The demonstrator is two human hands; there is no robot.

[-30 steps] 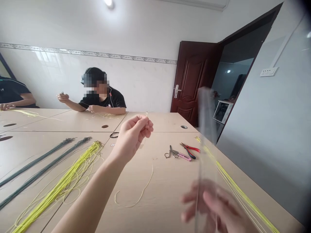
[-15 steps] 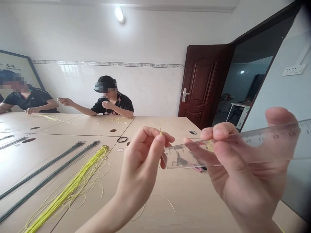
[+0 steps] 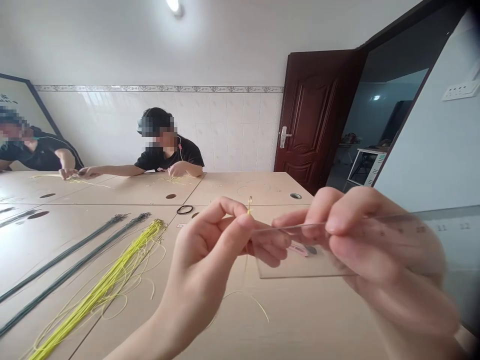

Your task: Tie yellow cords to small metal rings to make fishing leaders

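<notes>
Between thumb and forefinger, my left hand (image 3: 213, 250) pinches a thin yellow cord (image 3: 248, 204). A small loop of the cord stands up above the fingertips, and a faint length hangs below them. My right hand (image 3: 378, 260) grips a clear plastic ruler (image 3: 296, 267) between thumb and fingers. The ruler's near end reaches to the left hand's fingertips, beside the cord. Its markings are blurred, with a few numbers showing toward the right. Behind the ruler lie scissors with pink handles (image 3: 299, 249), partly covered by it and the fingers.
A bundle of yellow cords (image 3: 108, 280) lies on the left of the table (image 3: 300, 320), beside dark green cord bundles (image 3: 71, 260). A black ring (image 3: 185, 210) rests farther back. Two co-workers sit across the table, their hands close together (image 3: 80, 172).
The ruler has tilted flatter and shifted with my right hand, its markings now blurred. The cord loop stands taller above my left fingertips. One co-worker's outstretched hand has lowered toward the other's.
</notes>
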